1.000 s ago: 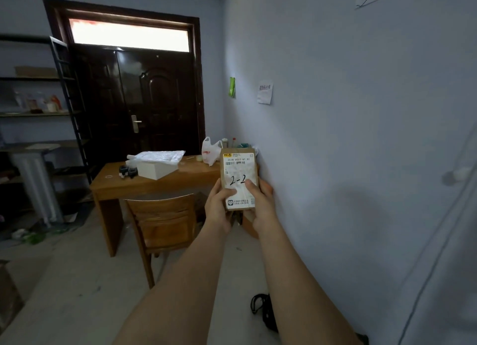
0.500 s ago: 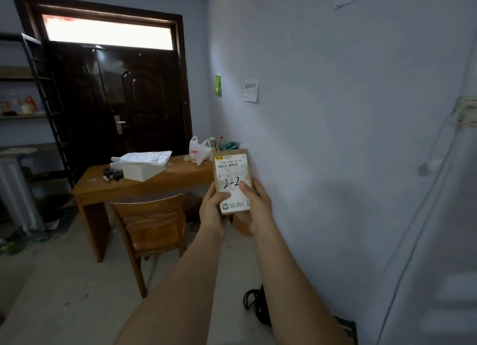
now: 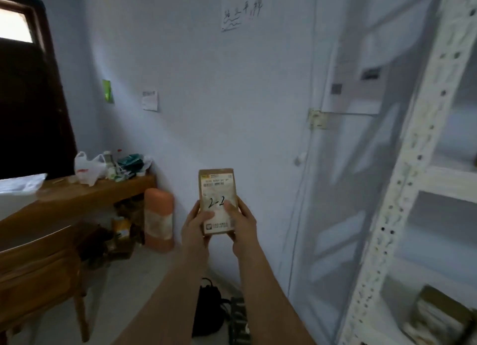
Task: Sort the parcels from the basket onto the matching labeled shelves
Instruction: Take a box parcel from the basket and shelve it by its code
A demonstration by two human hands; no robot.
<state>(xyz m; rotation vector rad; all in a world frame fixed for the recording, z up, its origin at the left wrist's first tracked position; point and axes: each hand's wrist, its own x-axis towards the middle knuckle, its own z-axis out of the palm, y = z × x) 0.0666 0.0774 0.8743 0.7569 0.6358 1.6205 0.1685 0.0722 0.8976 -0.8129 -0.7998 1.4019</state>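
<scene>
I've got a small cardboard parcel [image 3: 218,201] held up in front of me, both hands on it: my left hand [image 3: 195,227] wraps the lower left edge with the thumb laid across the label, my right hand [image 3: 241,224] grips the lower right edge, thumb over the face. The handwritten mark reads 2-2, clear enough. So I judge this to be the carry step, label read and destination known, parcel not yet placed.

The white shelf rack [image 3: 402,190] stands at the right, its perforated upright near me, with another parcel [image 3: 438,316] lying on a low shelf. I can't read any shelf labels from here; everything there is smeared. Next I'd need to face the rack, find the tier marked 2-2, and slide the box in flat.

Against the frame a second back, the view has swung right: the dark door [image 3: 28,107] and wooden desk [image 3: 77,200] have slid to the left edge, the chair [image 3: 38,280] is half cut off, and the rack has come into sight. The grip on the parcel looks unchanged.
</scene>
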